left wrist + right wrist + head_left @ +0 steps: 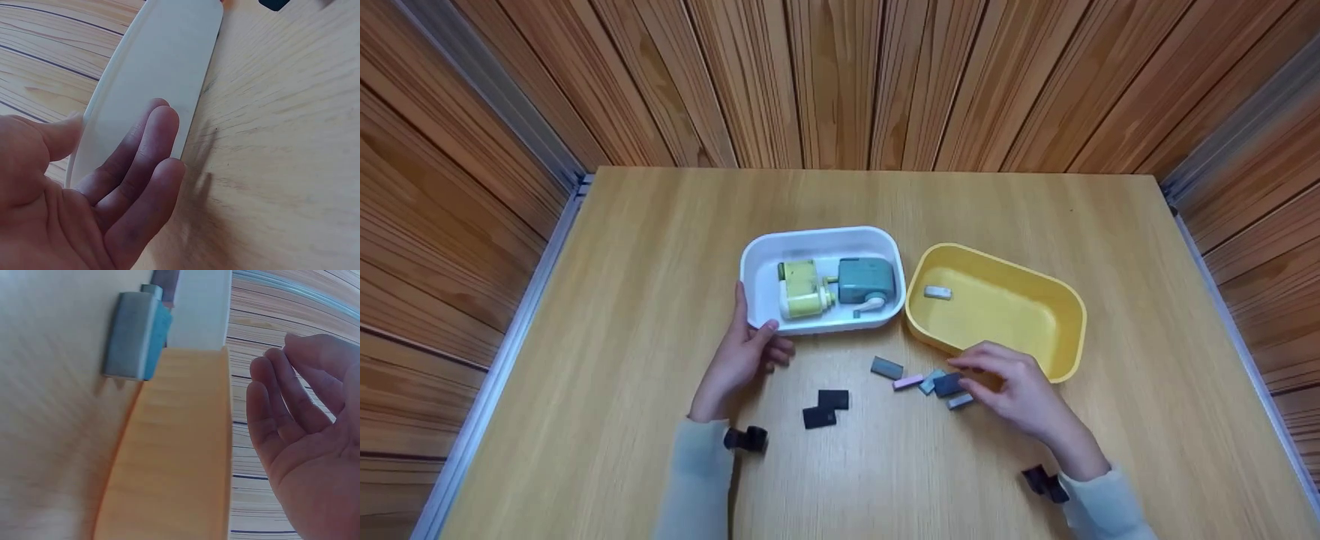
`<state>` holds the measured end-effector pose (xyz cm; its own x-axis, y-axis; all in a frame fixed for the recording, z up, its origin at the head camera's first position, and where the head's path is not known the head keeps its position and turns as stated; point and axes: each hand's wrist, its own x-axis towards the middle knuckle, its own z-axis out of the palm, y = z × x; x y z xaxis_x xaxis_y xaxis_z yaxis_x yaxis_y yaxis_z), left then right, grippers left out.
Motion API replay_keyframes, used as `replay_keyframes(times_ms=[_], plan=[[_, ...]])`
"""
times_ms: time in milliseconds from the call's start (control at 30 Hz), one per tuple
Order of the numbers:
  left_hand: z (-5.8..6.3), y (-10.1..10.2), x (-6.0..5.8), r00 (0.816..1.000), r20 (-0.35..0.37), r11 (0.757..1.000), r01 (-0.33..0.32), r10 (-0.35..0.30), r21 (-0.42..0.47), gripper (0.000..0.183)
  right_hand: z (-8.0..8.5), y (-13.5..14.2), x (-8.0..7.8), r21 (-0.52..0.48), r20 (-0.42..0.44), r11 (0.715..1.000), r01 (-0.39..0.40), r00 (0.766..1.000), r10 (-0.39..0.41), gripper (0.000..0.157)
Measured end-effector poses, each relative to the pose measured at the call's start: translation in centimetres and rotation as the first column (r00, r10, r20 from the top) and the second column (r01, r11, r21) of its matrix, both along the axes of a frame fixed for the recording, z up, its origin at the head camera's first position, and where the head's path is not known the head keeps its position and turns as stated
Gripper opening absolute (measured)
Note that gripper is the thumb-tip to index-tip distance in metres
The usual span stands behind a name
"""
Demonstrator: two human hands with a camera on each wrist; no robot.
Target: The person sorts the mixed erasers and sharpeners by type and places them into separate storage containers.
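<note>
My left hand holds the near left corner of a white bin, thumb at the rim and fingers against the outer wall. Inside the bin lie a yellow-green boxy device and a teal one with a white crank-like arm. Over a loose group of small pieces hovers my right hand, its fingers loosely bent and nothing between them. Nearest its fingertips is a dark navy block. Around that are a light blue piece, a pale grey one, a pink stick and a grey block.
A yellow bin stands right of the white one, set at an angle, with one small whitish block in it. Two flat black pieces lie overlapping on the table. Wood-plank walls enclose the back and sides.
</note>
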<state>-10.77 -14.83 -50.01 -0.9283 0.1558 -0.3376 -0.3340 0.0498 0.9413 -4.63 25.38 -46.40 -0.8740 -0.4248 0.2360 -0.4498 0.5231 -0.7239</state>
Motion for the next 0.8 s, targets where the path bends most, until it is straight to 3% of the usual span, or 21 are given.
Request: replay_keyframes(times_ms=[233, 500, 800], plan=[[-0.1, -0.1, 0.1, 1.0, 0.027, 1.0, 0.012, -0.012, -0.008, 0.078, -1.5, 0.7, 1.0, 0.019, -0.021, 1.0, 0.001, 1.0, 0.0, 0.037], [-0.1, 0.1, -0.1, 1.0, 0.021, 1.0, 0.0, 0.0, -0.019, 0.079, -2.1, 1.0, 1.5, 0.067, 0.105, 0.997, 0.027, 0.994, -0.034, 0.036], [0.1, -0.1, -0.1, 1.0, 0.024, 1.0, -0.001, 0.002, -0.031, 0.08, -3.2, 0.7, 1.8, 0.126, 0.104, 0.992, -0.004, 0.995, -0.009, 0.036]])
